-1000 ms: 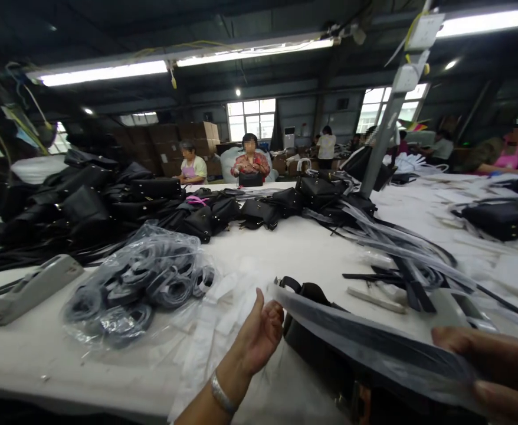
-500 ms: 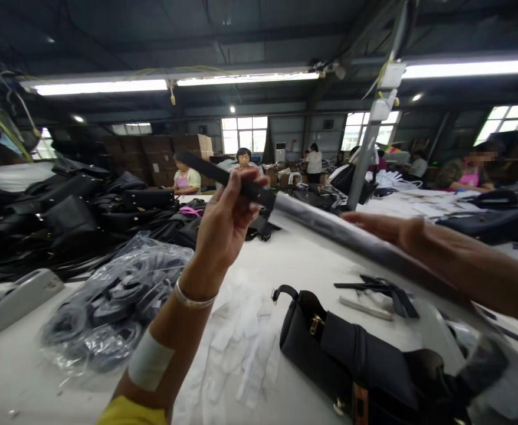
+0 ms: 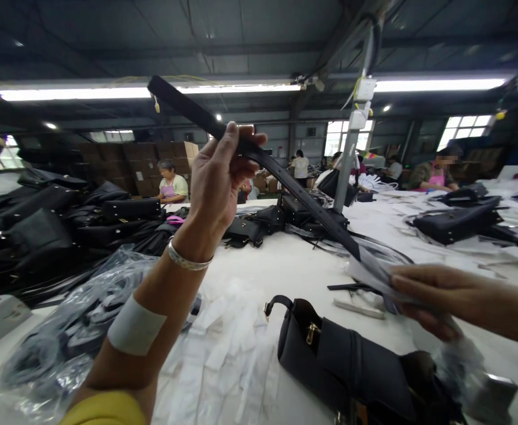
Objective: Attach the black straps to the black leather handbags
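Raised at upper centre, my left hand [image 3: 223,171] pinches a long black strap [image 3: 298,192], whose flat end sticks up to the left. From there the strap slopes down to the right, showing a row of small holes. My right hand [image 3: 431,295] is closed around a pale translucent sleeve [image 3: 369,274] over the strap's lower part. Crumpled plastic and a shiny piece, blurred, hang below that hand. On the white table beneath lies a black handbag [image 3: 356,366] with a gold zip pull [image 3: 312,334] and a short buckled strap [image 3: 279,301].
A clear plastic bag of rolled straps [image 3: 82,324] lies left, beside several white strips [image 3: 223,354]. Black bags [image 3: 64,212] are heaped at the far left. A metal post [image 3: 350,153] rises behind the table. Several people work further back.
My right hand has moved down and right, drawing the pale sleeve along the strap and baring its holed stretch. My left hand keeps its pinch, slightly higher. The view has shifted.
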{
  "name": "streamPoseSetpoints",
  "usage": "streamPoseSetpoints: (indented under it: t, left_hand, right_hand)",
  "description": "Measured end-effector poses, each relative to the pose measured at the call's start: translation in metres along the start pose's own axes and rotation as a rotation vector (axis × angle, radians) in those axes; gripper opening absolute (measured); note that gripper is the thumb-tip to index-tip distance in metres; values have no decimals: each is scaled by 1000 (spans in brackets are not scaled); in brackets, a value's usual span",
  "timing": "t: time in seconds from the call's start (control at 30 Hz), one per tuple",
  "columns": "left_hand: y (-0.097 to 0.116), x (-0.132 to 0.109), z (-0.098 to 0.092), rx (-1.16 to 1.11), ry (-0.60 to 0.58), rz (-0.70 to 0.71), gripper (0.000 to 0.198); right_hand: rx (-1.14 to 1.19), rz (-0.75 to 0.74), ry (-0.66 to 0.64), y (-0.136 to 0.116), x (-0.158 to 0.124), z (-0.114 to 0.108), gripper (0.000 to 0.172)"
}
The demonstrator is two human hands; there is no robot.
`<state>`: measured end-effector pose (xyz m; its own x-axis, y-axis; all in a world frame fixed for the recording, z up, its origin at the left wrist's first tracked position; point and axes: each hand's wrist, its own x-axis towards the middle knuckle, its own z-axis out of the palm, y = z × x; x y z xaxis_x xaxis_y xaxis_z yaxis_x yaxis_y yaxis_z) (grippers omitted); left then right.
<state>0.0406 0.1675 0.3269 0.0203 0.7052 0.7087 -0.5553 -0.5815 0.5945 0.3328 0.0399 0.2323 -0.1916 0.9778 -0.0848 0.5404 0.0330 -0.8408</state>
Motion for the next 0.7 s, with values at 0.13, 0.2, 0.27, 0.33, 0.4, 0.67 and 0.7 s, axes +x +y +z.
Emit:
streamPoseSetpoints:
  t: [0.13,0.2,0.27,0.33,0.4,0.67,0.7]
  left_hand:
    - [-9,-6,8,-42,-47,-96,23]
    - [-9,-8,24,-20,-102,-128,24]
    - [-7,-10,44,51,-184,-126,28]
    - [-3,-13,61,132,-279,-70,29]
    - [1,-14,72,184,-361,44,27]
    - [-21,-39,9,324,-214,66,23]
    - [-35,-53,-10,374,-204,-17,24]
  right_hand:
    - [-266,9,176,21,2,-28,64]
    - [-255,-100,380,-10,8,-38,60]
    - [-195,-303,478,-59,17,-38,56]
    - [-13,-516,478,-109,25,-26,57]
    - [126,-649,379,-146,32,-10,48]
    - [223,-513,593,-134,43,-12,33]
    - [292,-517,641,-126,44,-22,29]
